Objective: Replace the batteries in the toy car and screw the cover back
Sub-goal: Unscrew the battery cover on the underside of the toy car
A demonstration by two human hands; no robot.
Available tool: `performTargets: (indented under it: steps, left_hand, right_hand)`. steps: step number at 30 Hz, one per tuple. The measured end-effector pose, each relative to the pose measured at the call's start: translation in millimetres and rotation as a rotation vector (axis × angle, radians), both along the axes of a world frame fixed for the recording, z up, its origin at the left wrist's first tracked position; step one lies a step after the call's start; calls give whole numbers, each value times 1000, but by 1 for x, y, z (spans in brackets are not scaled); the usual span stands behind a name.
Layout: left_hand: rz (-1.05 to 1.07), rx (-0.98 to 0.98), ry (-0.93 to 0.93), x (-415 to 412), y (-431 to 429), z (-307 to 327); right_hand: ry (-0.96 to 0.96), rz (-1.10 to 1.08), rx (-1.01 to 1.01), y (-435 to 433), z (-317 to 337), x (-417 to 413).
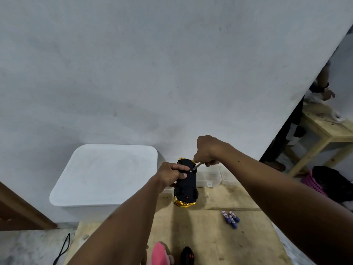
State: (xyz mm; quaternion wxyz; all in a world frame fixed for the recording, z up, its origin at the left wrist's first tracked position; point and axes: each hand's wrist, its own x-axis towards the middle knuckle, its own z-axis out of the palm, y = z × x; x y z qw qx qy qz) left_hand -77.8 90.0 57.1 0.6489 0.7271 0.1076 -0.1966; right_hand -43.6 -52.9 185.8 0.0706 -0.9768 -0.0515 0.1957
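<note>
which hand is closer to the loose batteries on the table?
Right. The right hand, shut on the screwdriver, is above and just left of the batteries in the image. The left hand grips the toy car farther left.

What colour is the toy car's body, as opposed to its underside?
Shiny gold on the toy car, showing below its black underside; head view, the only one.

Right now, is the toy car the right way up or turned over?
Turned over. The toy car shows its black underside with the wheels facing the camera, held in the left hand, while the right hand puts a screwdriver to it.
</note>
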Motion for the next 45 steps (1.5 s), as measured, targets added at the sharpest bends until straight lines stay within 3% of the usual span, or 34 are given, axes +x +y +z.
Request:
performTargets:
  steps: [19, 24, 29, 31, 36, 39, 42, 45]
  left_hand:
    - [5, -7, -7, -4, -5, 0]
    - [5, -10, -2, -6, -3, 0]
    - [14, -20, -3, -8, -3, -3]
    - [22, -23, -8, -9, -3, -5]
    - [33, -21, -13, -12, -4, -6]
    - [59, -13, -14, -12, -5, -10]
    - [76, -7, -20, -13, -9, -18]
    - [86, -36, -13, -16, -15, -31]
  right_hand:
    - [-37, 121, -176, -4, -4, -2]
    - [-16, 53, -54, -5, -6, -4]
    - [-7, 92, -108, -8, -9, -7]
    - [46, 49, -18, -16, -13, -4]
    - [199, -196, 441, -55, -28, -2]
    - [124, -398, 657, -81, -57, -4]
    - [-30, -488, 573, -96, -115, -14]
    - [17, -415, 340, -96, -181, -36]
